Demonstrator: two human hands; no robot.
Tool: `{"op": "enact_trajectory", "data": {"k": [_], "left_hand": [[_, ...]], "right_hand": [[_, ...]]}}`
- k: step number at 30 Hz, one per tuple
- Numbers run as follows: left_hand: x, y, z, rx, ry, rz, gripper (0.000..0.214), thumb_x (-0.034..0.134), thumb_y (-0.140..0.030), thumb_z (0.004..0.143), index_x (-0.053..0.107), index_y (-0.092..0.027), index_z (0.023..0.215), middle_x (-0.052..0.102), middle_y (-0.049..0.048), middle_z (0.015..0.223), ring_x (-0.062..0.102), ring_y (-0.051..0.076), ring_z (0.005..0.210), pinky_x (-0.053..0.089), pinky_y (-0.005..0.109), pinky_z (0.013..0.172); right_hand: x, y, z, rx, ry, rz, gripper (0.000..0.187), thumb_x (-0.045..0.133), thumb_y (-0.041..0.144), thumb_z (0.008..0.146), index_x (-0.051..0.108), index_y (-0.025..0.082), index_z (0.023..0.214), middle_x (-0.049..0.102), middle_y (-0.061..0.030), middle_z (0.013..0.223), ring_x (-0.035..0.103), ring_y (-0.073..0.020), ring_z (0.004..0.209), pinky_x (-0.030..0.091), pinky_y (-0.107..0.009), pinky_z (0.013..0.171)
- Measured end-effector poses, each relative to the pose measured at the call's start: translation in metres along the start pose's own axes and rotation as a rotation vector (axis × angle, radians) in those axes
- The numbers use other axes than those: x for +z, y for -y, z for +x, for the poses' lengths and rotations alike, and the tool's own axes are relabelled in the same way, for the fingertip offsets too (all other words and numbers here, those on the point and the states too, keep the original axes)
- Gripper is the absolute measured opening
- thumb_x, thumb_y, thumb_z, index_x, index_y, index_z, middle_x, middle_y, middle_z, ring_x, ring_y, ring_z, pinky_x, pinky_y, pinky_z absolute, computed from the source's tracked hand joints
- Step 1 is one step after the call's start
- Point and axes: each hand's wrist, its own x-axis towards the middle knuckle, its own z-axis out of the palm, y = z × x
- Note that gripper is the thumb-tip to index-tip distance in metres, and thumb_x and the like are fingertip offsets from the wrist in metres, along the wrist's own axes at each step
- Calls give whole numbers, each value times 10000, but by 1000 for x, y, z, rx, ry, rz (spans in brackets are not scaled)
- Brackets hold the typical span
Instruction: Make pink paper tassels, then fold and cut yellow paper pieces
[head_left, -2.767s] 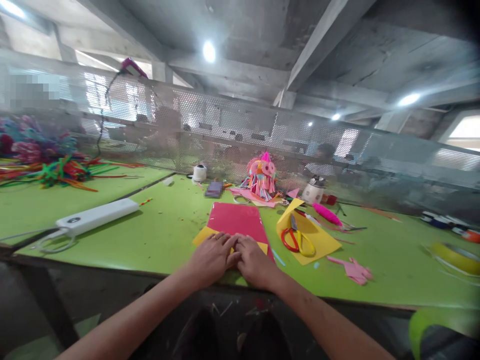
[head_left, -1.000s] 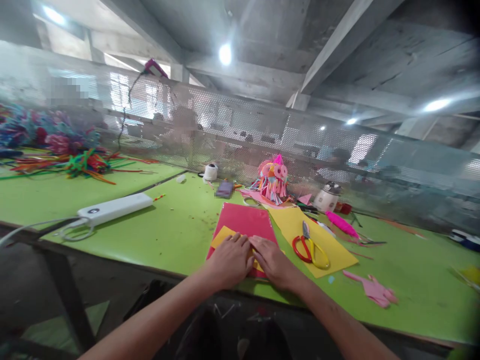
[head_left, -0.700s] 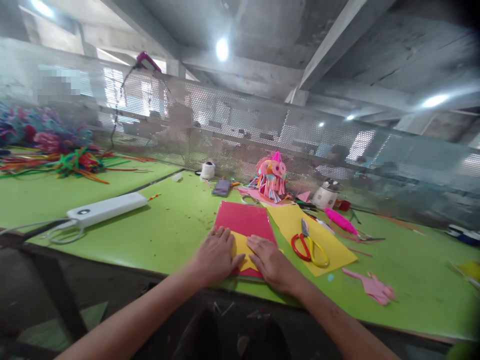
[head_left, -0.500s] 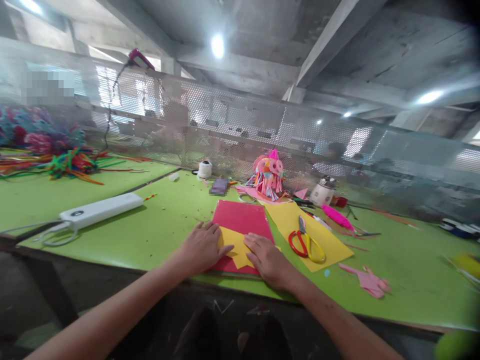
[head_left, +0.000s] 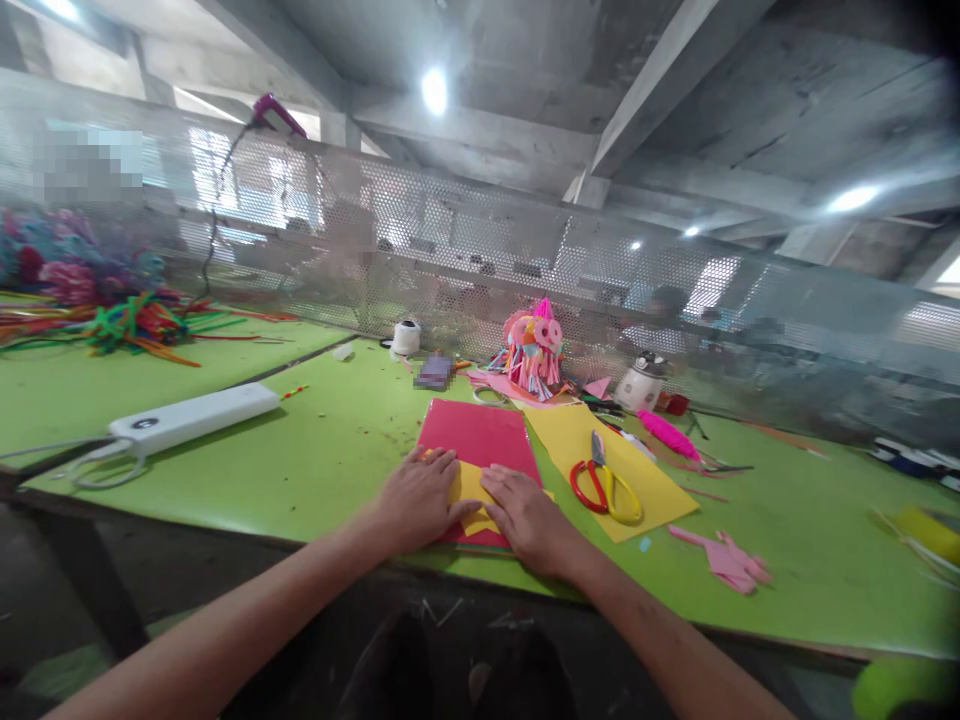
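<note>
A yellow paper cutout with pointed edges [head_left: 468, 487] lies on a red sheet [head_left: 480, 435] near the table's front edge. My left hand [head_left: 421, 502] rests flat across the left part of the cutout, fingers extended and thumb pointing right. On its right part lies my right hand [head_left: 526, 515], palm down with the fingers stretched out. Both hands hide much of the cutout's outline. To the right, scissors with one red and one yellow handle [head_left: 606, 488] sit on a larger yellow sheet [head_left: 645, 510].
A white power strip [head_left: 195, 415] with a cable lies at the left. Behind the sheets stand a pink fringed paper lantern [head_left: 534, 350], a white spool [head_left: 406, 338] and a white container [head_left: 640, 382]. Pink paper scraps [head_left: 727, 562] lie at the right. A perforated screen [head_left: 450, 240] borders the back.
My left hand has slid right across the yellow cutout, covering more of it and coming closer to my right hand. The view has shifted slightly.
</note>
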Motion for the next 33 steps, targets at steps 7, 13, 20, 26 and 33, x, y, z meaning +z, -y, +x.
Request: {"op": "enact_trajectory", "data": {"k": [7, 13, 20, 26, 33], "left_hand": [[0, 34, 0, -113, -25, -8, 584, 392, -572, 932, 594, -145, 1276, 543, 163, 1391, 367, 360, 1381, 312, 572, 1081], [-3, 49, 8, -46, -15, 5, 447, 405, -470, 956, 633, -198, 1229, 577, 117, 1364, 374, 311, 1382, 343, 480, 1085], [-14, 52, 43, 102, 76, -89, 323, 474, -346, 923, 700, -178, 1080, 684, 119, 1127, 601, 235, 1077, 432, 339, 952], [-14, 42, 64, 168, 181, -185, 217, 672, -346, 729, 729, -179, 855, 682, 83, 843, 608, 220, 786, 443, 282, 702], [-18, 45, 60, 135, 237, -312, 228, 703, -382, 669, 626, -171, 711, 619, 30, 744, 523, 162, 651, 356, 242, 561]], "right_hand": [[0, -2, 0, 0, -14, 14, 407, 424, 275, 981, 542, 101, 1330, 552, -151, 1380, 463, -257, 1319, 359, -430, 1131], [1, -3, 1, 4, -2, 33, 409, 419, 271, 980, 536, 99, 1332, 549, -160, 1380, 463, -260, 1315, 352, -443, 1133], [-16, -17, 12, -17, 110, 175, 374, 551, 291, 910, 619, 109, 1229, 576, -172, 1349, 503, -253, 1284, 379, -424, 1105], [-27, -33, 9, 48, 58, 141, 354, 613, 233, 845, 644, 122, 1180, 635, -148, 1268, 550, -249, 1225, 405, -413, 1074], [-42, -51, -2, 243, 91, 57, 410, 695, 276, 785, 657, 123, 1163, 659, -142, 1082, 601, -258, 1023, 475, -413, 917]]}}
